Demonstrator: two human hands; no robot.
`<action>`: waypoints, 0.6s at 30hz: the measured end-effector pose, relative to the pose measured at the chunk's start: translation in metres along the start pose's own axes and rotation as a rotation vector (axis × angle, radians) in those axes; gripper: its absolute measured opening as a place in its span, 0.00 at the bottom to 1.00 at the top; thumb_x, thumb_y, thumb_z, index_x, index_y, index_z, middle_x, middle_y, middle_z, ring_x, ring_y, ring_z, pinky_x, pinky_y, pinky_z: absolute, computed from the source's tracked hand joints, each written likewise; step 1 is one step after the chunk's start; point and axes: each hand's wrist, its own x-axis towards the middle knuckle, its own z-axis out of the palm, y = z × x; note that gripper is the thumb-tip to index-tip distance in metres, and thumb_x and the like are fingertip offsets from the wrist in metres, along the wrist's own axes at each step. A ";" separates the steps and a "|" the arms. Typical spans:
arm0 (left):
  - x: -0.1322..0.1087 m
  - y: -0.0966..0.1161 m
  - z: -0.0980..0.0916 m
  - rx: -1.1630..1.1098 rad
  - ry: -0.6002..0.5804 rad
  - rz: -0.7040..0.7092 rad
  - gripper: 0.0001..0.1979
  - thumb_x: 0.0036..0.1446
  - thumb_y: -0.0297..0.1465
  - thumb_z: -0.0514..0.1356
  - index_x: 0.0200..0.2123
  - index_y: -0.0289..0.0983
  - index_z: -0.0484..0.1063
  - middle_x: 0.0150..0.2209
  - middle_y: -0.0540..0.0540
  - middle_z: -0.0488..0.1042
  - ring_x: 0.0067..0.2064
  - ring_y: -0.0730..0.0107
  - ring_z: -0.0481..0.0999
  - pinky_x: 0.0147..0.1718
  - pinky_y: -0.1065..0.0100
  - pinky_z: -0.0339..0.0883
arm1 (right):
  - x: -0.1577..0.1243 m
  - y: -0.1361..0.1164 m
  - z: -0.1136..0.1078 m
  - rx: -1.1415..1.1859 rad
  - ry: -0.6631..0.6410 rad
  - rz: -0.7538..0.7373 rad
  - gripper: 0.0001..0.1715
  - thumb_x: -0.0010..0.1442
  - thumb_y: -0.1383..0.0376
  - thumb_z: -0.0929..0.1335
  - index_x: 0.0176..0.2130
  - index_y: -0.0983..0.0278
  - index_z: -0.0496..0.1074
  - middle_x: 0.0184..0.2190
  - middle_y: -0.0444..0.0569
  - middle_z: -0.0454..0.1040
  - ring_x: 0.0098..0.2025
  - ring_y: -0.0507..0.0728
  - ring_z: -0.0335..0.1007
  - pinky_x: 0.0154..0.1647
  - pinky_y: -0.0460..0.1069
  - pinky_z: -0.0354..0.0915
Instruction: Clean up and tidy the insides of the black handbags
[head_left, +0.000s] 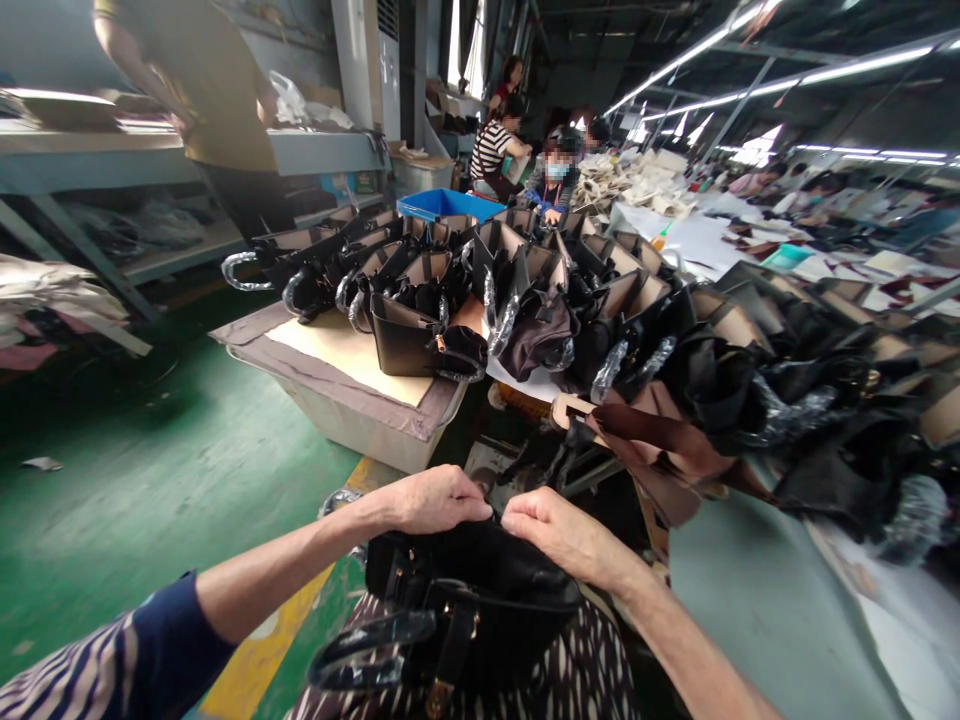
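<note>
A black handbag [517, 630] with gold-coloured fittings rests on my lap, its mouth facing up. One of its handles [375, 640] is wrapped in clear plastic and hangs toward the left. My left hand [442, 500] is closed on the far rim of the handbag, fingers pinched together. Close beside it, my right hand [559, 530] pinches the same rim, thumb and fingers pressed together. The two hands almost meet. The inside of the bag is dark, and the fingertips partly hide the edge they hold.
Many similar black bags [409, 335] crowd a covered bin [352, 410] and the worktable ahead. Brown material [660, 440] lies to the right, above a grey-green surface [772, 600]. A blue crate [450, 203] stands behind the bags. Co-workers sit farther back; another person [217, 90] stands at left.
</note>
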 end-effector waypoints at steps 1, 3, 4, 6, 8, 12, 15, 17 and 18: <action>0.000 0.001 0.000 -0.011 -0.013 0.000 0.16 0.53 0.37 0.51 0.20 0.32 0.66 0.19 0.55 0.53 0.23 0.80 0.52 0.20 0.77 0.47 | 0.000 0.000 0.000 0.014 -0.001 0.002 0.14 0.55 0.62 0.59 0.21 0.63 0.52 0.18 0.37 0.47 0.22 0.47 0.43 0.20 0.45 0.41; 0.001 0.002 0.001 -0.040 -0.035 -0.006 0.13 0.51 0.37 0.55 0.27 0.33 0.72 0.20 0.54 0.59 0.25 0.79 0.57 0.23 0.78 0.50 | -0.001 0.000 0.001 0.031 0.000 0.009 0.14 0.55 0.62 0.59 0.21 0.63 0.53 0.18 0.37 0.47 0.22 0.47 0.43 0.20 0.45 0.41; 0.002 0.002 0.001 -0.055 -0.038 -0.015 0.13 0.50 0.37 0.56 0.29 0.33 0.74 0.21 0.54 0.61 0.26 0.78 0.58 0.24 0.78 0.51 | -0.002 0.000 0.001 0.033 0.003 0.012 0.14 0.54 0.63 0.59 0.20 0.63 0.53 0.18 0.37 0.47 0.22 0.47 0.43 0.20 0.45 0.42; 0.003 0.002 0.002 -0.074 -0.031 -0.043 0.12 0.48 0.36 0.57 0.29 0.34 0.75 0.21 0.54 0.63 0.26 0.78 0.59 0.24 0.78 0.52 | -0.002 0.001 0.001 0.033 0.009 0.013 0.13 0.54 0.63 0.59 0.20 0.63 0.53 0.18 0.37 0.47 0.22 0.47 0.44 0.20 0.45 0.42; 0.005 0.002 0.003 -0.092 -0.040 -0.066 0.12 0.48 0.36 0.57 0.28 0.33 0.75 0.20 0.54 0.61 0.25 0.78 0.58 0.23 0.78 0.51 | -0.001 0.003 0.002 0.041 0.010 0.007 0.13 0.54 0.63 0.59 0.20 0.63 0.54 0.18 0.37 0.47 0.22 0.47 0.43 0.20 0.45 0.41; 0.007 0.003 0.002 -0.117 -0.074 -0.060 0.11 0.48 0.34 0.57 0.27 0.32 0.74 0.20 0.55 0.61 0.24 0.79 0.57 0.22 0.78 0.51 | 0.000 0.006 0.005 0.064 0.029 -0.007 0.14 0.54 0.62 0.59 0.20 0.63 0.53 0.18 0.37 0.46 0.22 0.47 0.42 0.20 0.45 0.41; 0.008 0.004 0.002 -0.095 -0.077 -0.027 0.10 0.48 0.32 0.55 0.26 0.32 0.74 0.19 0.55 0.59 0.23 0.80 0.56 0.21 0.78 0.50 | 0.000 0.005 0.005 0.076 0.035 -0.009 0.14 0.54 0.62 0.59 0.20 0.63 0.53 0.18 0.37 0.47 0.22 0.47 0.42 0.20 0.45 0.41; 0.008 0.005 0.004 -0.073 -0.064 -0.012 0.10 0.49 0.31 0.55 0.25 0.31 0.73 0.19 0.55 0.57 0.23 0.81 0.55 0.20 0.78 0.49 | -0.001 0.003 0.005 0.074 0.043 -0.004 0.14 0.54 0.62 0.59 0.20 0.63 0.53 0.18 0.37 0.47 0.22 0.47 0.43 0.20 0.45 0.41; 0.008 0.005 0.005 -0.060 -0.050 -0.009 0.10 0.49 0.31 0.54 0.24 0.31 0.72 0.18 0.55 0.56 0.22 0.81 0.54 0.20 0.78 0.48 | -0.001 0.001 0.005 0.071 0.052 0.001 0.14 0.54 0.62 0.59 0.20 0.63 0.53 0.18 0.37 0.47 0.22 0.47 0.43 0.20 0.45 0.41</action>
